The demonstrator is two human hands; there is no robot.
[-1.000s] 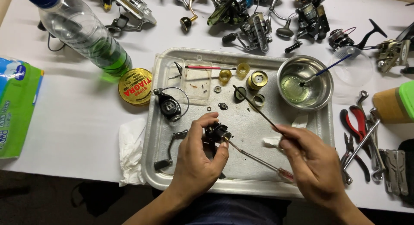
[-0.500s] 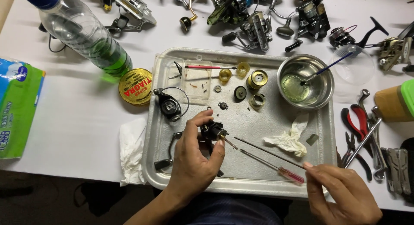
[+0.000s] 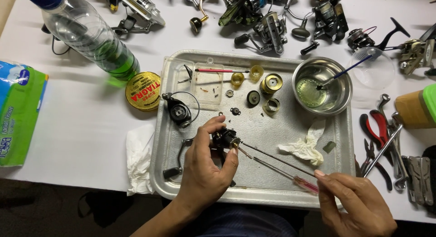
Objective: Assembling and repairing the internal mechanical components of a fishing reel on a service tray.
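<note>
My left hand [image 3: 205, 172] grips a small black fishing-reel body [image 3: 224, 139] just above the metal tray [image 3: 281, 132]. A thin metal shaft [image 3: 277, 159] sticks out of the reel to the lower right. My right hand [image 3: 359, 205] is at the tray's front right corner, fingertips on the pink handle of a slim screwdriver [image 3: 290, 177] that lies on the tray pointing at the reel. A crumpled white tissue [image 3: 305, 144] lies close behind the screwdriver.
The tray also holds a steel bowl [image 3: 322, 86] of liquid with a brush, gold and black reel parts [image 3: 271, 84], a reel rotor [image 3: 179, 112] and a clear box. Around it: a plastic bottle [image 3: 88, 37], round tin [image 3: 143, 90], tissue pack [image 3: 16, 114], pliers [image 3: 379, 132], several reels [image 3: 268, 30].
My right hand drew back from the reel to the tray's front right corner. The screwdriver went down onto the tray, and the tissue now lies uncovered. The left hand stayed put.
</note>
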